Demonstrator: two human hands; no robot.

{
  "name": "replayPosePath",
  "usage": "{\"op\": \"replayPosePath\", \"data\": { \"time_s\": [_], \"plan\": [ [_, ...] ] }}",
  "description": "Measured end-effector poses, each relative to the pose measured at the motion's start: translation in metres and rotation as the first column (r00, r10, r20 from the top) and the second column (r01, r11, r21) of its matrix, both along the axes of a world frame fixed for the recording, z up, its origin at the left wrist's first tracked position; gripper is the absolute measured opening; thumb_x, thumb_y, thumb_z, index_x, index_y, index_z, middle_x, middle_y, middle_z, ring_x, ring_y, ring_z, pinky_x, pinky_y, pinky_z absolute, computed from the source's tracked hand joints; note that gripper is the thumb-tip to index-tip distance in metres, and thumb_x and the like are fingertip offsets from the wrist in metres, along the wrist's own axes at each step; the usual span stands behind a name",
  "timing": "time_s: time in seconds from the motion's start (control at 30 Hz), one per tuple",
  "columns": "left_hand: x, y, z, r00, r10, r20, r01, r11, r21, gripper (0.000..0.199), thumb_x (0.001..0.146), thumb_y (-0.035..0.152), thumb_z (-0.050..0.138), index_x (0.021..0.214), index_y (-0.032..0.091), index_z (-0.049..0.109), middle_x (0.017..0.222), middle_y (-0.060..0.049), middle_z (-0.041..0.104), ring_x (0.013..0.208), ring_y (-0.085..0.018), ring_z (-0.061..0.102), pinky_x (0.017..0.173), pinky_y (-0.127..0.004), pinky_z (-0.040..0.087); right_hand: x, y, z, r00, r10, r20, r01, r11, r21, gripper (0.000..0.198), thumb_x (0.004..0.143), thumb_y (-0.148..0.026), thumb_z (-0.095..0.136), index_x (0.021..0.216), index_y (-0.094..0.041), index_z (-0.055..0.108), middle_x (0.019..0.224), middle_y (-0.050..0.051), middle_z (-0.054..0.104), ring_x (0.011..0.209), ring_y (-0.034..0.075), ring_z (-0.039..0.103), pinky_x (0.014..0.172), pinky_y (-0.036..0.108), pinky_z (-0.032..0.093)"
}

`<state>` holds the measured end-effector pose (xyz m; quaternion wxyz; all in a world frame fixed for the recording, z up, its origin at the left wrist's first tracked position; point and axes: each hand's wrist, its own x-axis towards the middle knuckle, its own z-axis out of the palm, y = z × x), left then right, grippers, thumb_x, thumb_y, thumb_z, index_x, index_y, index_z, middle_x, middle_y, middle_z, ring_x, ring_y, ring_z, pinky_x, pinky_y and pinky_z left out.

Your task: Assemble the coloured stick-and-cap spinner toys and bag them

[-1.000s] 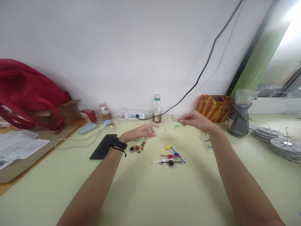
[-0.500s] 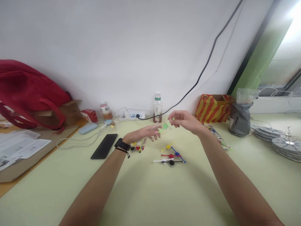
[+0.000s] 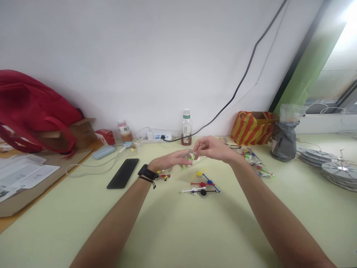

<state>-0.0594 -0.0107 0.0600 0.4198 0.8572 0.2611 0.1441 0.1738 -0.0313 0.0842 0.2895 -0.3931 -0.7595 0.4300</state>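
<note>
My left hand [image 3: 175,159] is closed on a small green spinner arrow [image 3: 192,158], held above the table; its fingers partly hide the piece. My right hand [image 3: 209,149] pinches thumb and fingertips together right beside it, at a clear bit too small to make out. Below the hands lie a yellow spinner [image 3: 199,174], a blue spinner [image 3: 209,182], a red spinner [image 3: 202,184], a white spinner [image 3: 193,191] and a black spinner [image 3: 203,192], each an arrow on a round base. More small coloured parts [image 3: 164,176] lie under my left hand, partly covered.
A black phone [image 3: 123,174] lies left of my left wrist. Behind stand a bottle [image 3: 186,128] and a power strip [image 3: 157,136] with a black cable. On the right are bagged coloured parts [image 3: 259,165], a striped bag [image 3: 248,130], a grey bag [image 3: 283,141] and stacked discs [image 3: 338,173].
My right hand has moved left and slightly down, and its fingertips now meet those of my left hand. The green round piece visible between the hands is now mostly covered.
</note>
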Motion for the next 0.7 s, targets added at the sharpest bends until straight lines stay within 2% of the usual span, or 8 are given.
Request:
{"op": "replayPosePath", "data": {
  "time_s": [0.1,0.23,0.3,0.47,0.6,0.7],
  "plan": [
    [0.001,-0.002,0.003,0.998,-0.054,0.017,0.056,0.987,-0.152,0.053,0.094,0.046,0.059,0.143,0.03,0.052,0.135,-0.008,0.061,0.121,-0.027,0.057,0.094,-0.039,0.05,0.001,0.003,-0.002,0.998,0.015,0.058,-0.014,1.0,-0.019,0.011,0.075,-0.02,0.066,0.084,-0.016,0.071,0.077,0.005,0.077,0.069,0.015,0.065,0.059,0.023,0.042],
    [0.002,-0.002,0.002,1.0,-0.027,0.011,0.028,0.989,-0.144,0.057,0.091,0.045,0.064,0.145,0.031,0.051,0.138,-0.006,0.058,0.126,-0.027,0.052,0.102,-0.038,0.045,0.004,0.009,-0.006,0.988,-0.049,0.146,0.044,0.998,0.038,0.014,0.073,-0.017,0.066,0.085,-0.016,0.074,0.075,0.004,0.077,0.067,0.015,0.066,0.056,0.022,0.041],
    [0.002,-0.002,0.001,1.0,-0.013,0.015,0.015,0.987,-0.162,0.059,0.09,0.043,0.066,0.146,0.032,0.049,0.142,-0.005,0.055,0.127,-0.027,0.051,0.099,-0.037,0.047,0.006,0.011,-0.008,0.983,-0.094,0.158,0.084,0.994,0.072,0.014,0.074,-0.018,0.068,0.086,-0.017,0.075,0.079,0.004,0.078,0.068,0.015,0.065,0.056,0.022,0.042],
    [-0.001,0.0,-0.001,0.999,0.036,0.029,-0.028,0.967,-0.255,0.062,0.091,0.045,0.063,0.149,0.031,0.046,0.12,-0.007,0.062,0.108,-0.024,0.061,0.087,-0.035,0.051,0.006,0.009,-0.007,0.977,-0.161,0.143,0.139,0.979,0.152,0.017,0.082,-0.031,0.068,0.09,-0.018,0.076,0.08,0.004,0.076,0.067,0.015,0.062,0.054,0.022,0.039],
    [-0.005,0.005,-0.006,0.995,0.066,0.072,-0.042,0.953,-0.301,0.053,0.093,0.046,0.059,0.143,0.029,0.052,0.11,-0.006,0.062,0.099,-0.022,0.061,0.087,-0.036,0.05,0.008,0.006,0.0,0.984,-0.139,0.112,0.112,0.97,0.218,0.037,0.094,-0.047,0.054,0.09,-0.017,0.076,0.086,0.005,0.077,0.066,0.013,0.056,0.054,0.024,0.037],
    [-0.007,0.011,-0.011,0.993,0.081,0.09,-0.044,0.934,-0.355,0.054,0.093,0.047,0.059,0.142,0.027,0.052,0.105,-0.007,0.062,0.099,-0.023,0.061,0.086,-0.037,0.05,0.016,0.009,-0.001,0.984,-0.163,0.074,0.146,0.97,0.197,0.046,0.097,-0.053,0.046,0.094,-0.017,0.075,0.094,0.006,0.076,0.06,0.012,0.051,0.052,0.024,0.037]
  ]
}}
